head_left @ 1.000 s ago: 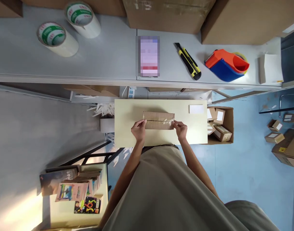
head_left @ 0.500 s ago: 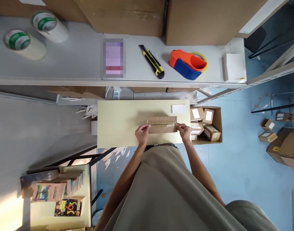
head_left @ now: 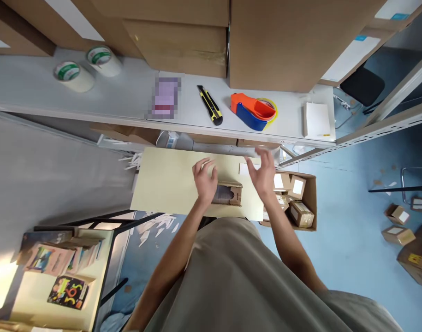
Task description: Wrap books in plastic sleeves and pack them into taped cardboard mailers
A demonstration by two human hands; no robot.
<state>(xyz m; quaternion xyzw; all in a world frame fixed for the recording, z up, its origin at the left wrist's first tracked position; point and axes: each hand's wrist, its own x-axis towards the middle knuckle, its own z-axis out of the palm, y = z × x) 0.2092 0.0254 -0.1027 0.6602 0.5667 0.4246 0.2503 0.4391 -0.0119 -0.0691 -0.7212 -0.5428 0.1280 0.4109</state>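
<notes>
A small cardboard box (head_left: 236,195) lies on the pale yellow table (head_left: 165,180), its top flaps spread and something dark grey showing inside. My left hand (head_left: 205,180) is over the box's left end with fingers apart, hiding that part; whether it touches the box I cannot tell. To the right of the box, my right hand (head_left: 262,175) is raised with its fingers spread and nothing in them. A white paper label (head_left: 244,169) lies on the table, partly behind the right hand.
On the shelf (head_left: 127,101) above are a yellow-black utility knife (head_left: 210,105), an orange-blue tape dispenser (head_left: 252,111), two tape rolls (head_left: 74,77) and a white paper stack (head_left: 317,120). A carton (head_left: 312,203) of small boxes stands at the right. Books (head_left: 68,291) lie lower left.
The box was closed, with both hands at its ends; now its top is open. Both hands have let go, and the right hand has risen forward. The camera view has shifted.
</notes>
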